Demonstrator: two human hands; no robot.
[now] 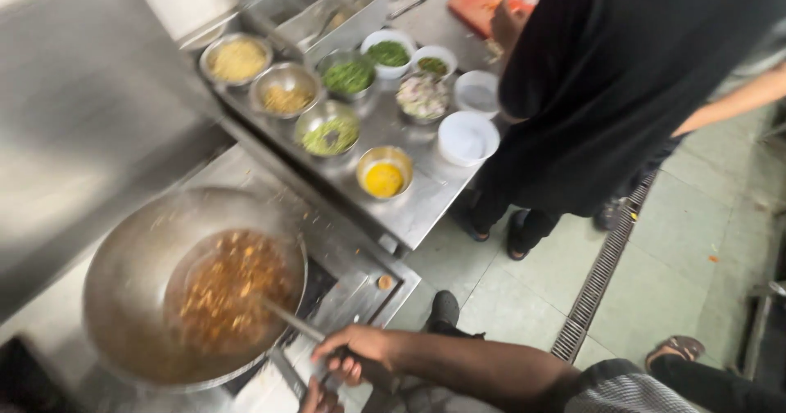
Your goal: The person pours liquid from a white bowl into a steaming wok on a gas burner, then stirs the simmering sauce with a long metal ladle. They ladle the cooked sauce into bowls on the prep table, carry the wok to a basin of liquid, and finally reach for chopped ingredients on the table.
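A large steel wok (131, 274) sits on the stove at lower left, holding brown saucy food (225, 290) with small chunks. My right hand (360, 352) reaches in from the lower right and grips the metal handle of a ladle (291, 321) whose end dips into the sauce. My left hand (319, 398) shows only partly at the bottom edge, just below the right hand and near the wok's rim. What it holds is hidden by blur and the frame edge.
Above the wok, a steel counter (426, 204) carries several bowls of chopped greens, yellow powder, grains and white powder. A person in a black top (622, 77) stands at it, one hand on a red cutting board (483, 4). A floor drain grate (602, 278) crosses the tiles.
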